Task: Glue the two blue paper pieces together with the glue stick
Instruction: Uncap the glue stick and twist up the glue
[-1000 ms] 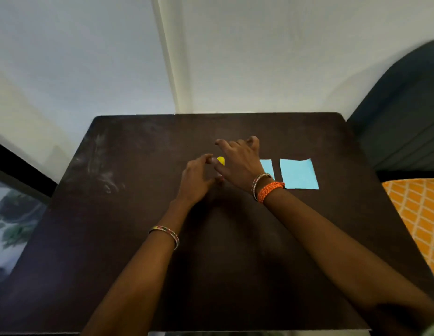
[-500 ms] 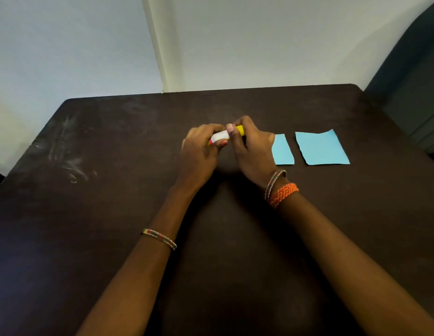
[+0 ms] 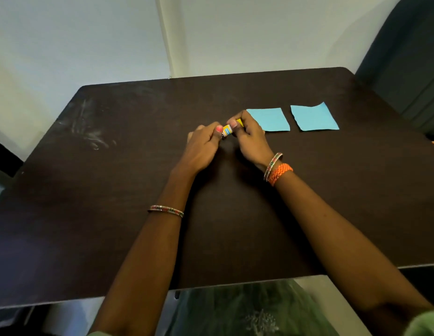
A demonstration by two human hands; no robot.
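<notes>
Head view shows us holding the glue stick [image 3: 229, 129] between both hands, just above the middle of the dark table [image 3: 114, 190]. Our left hand [image 3: 203, 147] curls its fingers round the lower end of the barrel, thumb on top; our right hand [image 3: 250, 135] pinches the yellow end with thumb and fingers. The stick's long axis runs roughly left to right, tilted a little toward the far right, so each hand has one end. We judge this to be the uncapping step, the two hands set to pull apart along that axis; whether the cap has come loose we cannot tell.

The two blue paper pieces lie flat toward the far right corner, side by side and apart. The nearer piece [image 3: 271, 118] sits just beside our right hand, touching or nearly so; the farther piece [image 3: 314, 117] lies beyond it. Our right hand is plainly the closer one to both.
</notes>
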